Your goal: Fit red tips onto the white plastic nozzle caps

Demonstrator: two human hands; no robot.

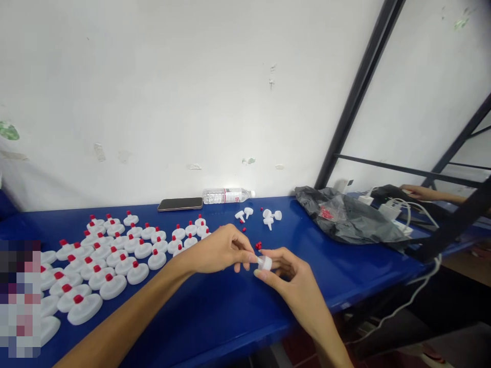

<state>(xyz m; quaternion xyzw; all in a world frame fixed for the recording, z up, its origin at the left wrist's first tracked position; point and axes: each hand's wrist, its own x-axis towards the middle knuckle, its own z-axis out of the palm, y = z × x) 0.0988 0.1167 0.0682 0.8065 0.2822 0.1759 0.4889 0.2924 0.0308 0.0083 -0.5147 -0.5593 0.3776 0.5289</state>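
Between my hands, over the front of the blue table, is a white nozzle cap (264,263) tilted on its side. My right hand (289,271) grips its wide round base with thumb and fingers. My left hand (224,250) pinches its narrow spout end; whether a small red tip is also in those fingers is hidden. Just beyond lie loose red tips (258,246). Farther back are several white nozzle caps (268,220) without red tips. Many white nozzle caps with red tips (113,286) stand upright in a group on the left.
A phone (180,204) and a clear plastic bottle (226,196) lie along the wall. At right, a black plastic bag (341,217) bears a small clear bag of red tips (332,210). Beyond the black metal frame (356,97) are white cables (402,209) and another person's hand (418,192).
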